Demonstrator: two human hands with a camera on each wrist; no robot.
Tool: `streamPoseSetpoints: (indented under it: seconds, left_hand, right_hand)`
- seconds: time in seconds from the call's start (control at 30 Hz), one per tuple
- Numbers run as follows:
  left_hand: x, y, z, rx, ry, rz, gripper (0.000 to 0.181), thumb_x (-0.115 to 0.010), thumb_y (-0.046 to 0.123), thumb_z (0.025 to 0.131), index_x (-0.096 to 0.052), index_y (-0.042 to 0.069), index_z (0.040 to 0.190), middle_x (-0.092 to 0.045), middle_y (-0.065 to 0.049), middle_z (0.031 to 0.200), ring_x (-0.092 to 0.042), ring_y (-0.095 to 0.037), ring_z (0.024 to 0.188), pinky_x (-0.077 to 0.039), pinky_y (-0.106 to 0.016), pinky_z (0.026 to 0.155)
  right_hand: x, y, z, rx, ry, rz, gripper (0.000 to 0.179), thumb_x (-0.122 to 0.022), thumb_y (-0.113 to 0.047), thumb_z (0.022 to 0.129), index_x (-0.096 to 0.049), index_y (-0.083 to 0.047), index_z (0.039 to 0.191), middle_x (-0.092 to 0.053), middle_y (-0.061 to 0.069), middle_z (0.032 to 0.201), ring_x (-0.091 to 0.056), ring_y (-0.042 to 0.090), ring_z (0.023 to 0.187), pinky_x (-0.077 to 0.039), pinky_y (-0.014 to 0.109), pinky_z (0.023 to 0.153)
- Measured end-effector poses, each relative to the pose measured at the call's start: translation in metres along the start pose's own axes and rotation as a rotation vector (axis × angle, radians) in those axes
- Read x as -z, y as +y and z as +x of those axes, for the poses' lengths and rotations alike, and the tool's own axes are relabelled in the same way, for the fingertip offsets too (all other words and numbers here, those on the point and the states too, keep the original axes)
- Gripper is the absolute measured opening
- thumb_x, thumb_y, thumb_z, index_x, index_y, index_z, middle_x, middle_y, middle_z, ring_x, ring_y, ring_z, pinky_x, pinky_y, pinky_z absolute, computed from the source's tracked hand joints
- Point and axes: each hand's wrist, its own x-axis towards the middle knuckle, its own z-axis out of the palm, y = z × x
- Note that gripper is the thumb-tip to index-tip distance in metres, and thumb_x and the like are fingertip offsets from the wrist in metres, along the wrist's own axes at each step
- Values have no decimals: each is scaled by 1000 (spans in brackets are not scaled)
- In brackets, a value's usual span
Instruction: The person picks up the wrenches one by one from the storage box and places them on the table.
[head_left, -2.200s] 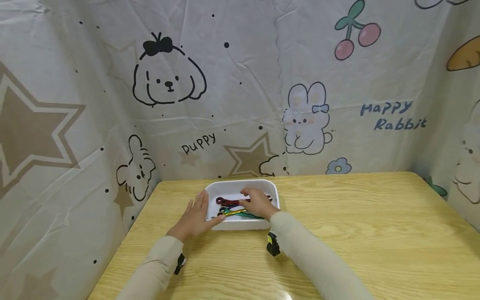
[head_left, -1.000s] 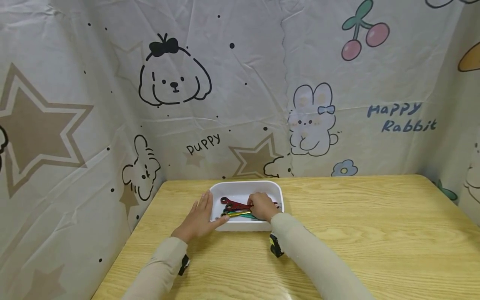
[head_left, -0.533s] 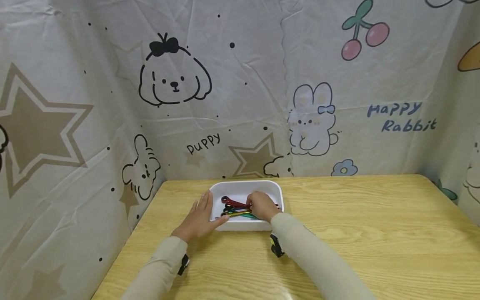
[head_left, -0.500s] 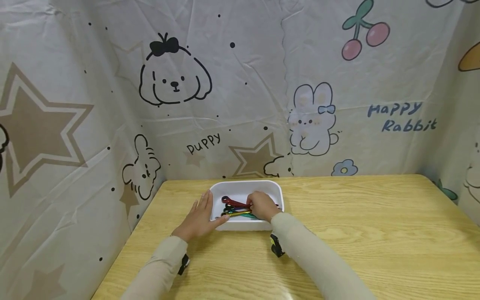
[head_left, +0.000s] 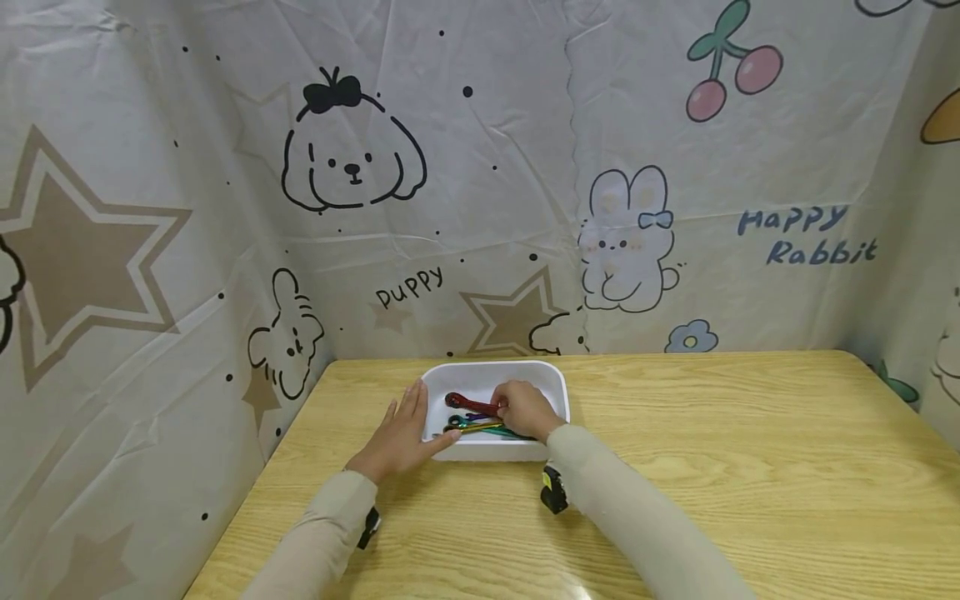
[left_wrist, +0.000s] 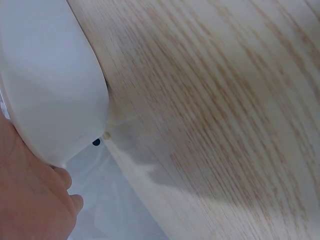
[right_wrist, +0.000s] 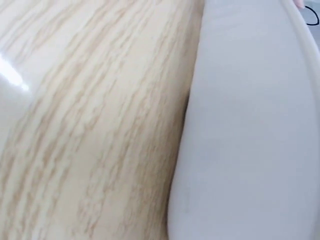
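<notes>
A white plastic bin (head_left: 487, 452) stands near the table's far edge with several coloured wrenches inside. The right hand (head_left: 527, 410) reaches into it and grips a red wrench (head_left: 468, 404) near its right part, the ring end pointing left. Below the red wrench lie a gold wrench (head_left: 483, 427), a teal wrench (head_left: 516, 433) and a purple wrench (head_left: 476, 416), partly overlapping. The left hand (head_left: 393, 437) rests on the bin's left side with straight fingers, its thumb over the front rim. In the left wrist view, that hand (left_wrist: 30, 195) touches the bin's rim.
The wood-grain table (head_left: 712, 467) extends to the right and in front of the bin. A printed cloth (head_left: 480, 167) hangs behind and along both sides. In the right wrist view, the bin's outer wall (right_wrist: 245, 125) fills the right side.
The right hand came down into the bin, its fingers closing on the red wrench. Now the red wrench's ring end stands apart from the other wrenches. The left hand has kept its place.
</notes>
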Motion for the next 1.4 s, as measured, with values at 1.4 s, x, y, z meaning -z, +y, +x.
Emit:
streamPoseSetpoints:
  seconds: [1.4]
  left_hand:
    - [1, 0, -2, -8, -11, 1, 108, -40, 75, 87, -2, -4, 151, 5, -16, 159, 1, -29, 147, -3, -49, 118]
  right_hand:
    - [118, 26, -55, -305, 138, 514, 20, -62, -9, 93, -62, 3, 109, -59, 14, 102, -61, 26, 92, -56, 33, 73]
